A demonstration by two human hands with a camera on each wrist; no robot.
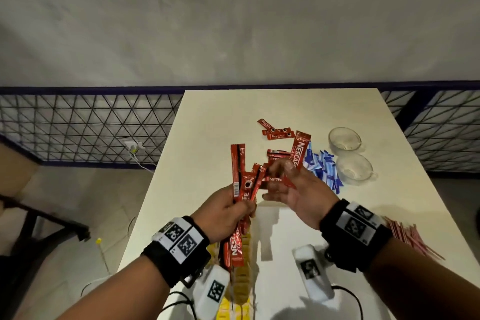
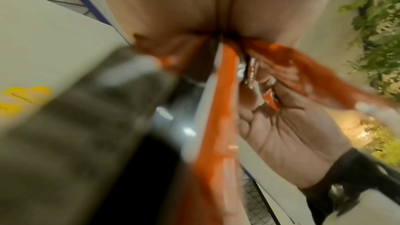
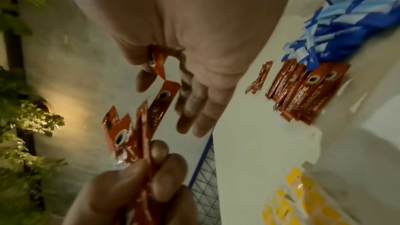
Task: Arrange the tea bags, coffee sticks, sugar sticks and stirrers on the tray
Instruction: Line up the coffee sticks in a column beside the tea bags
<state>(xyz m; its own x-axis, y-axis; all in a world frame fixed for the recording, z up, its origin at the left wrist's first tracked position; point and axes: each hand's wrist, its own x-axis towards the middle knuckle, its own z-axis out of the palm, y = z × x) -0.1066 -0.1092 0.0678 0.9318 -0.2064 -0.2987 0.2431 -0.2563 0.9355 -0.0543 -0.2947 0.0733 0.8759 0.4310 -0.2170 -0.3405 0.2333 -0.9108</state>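
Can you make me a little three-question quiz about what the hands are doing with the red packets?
1. True or false: the left hand grips a bunch of red coffee sticks.
2. What colour are the sugar sticks lying beside the two glass cups? A) green B) blue C) black
3. Fill in: the right hand pinches one red ____ stick.

Key: 1 true; 2 B; 3 coffee

Your left hand (image 2: 177, 14) fills the top, fingers curled round blurred red coffee sticks (image 2: 218, 102) running down from its grip. Your right hand (image 2: 288, 136) sits palm-up just right of them. Yellow packets (image 2: 23, 97) lie far left on the table (image 2: 43, 44).
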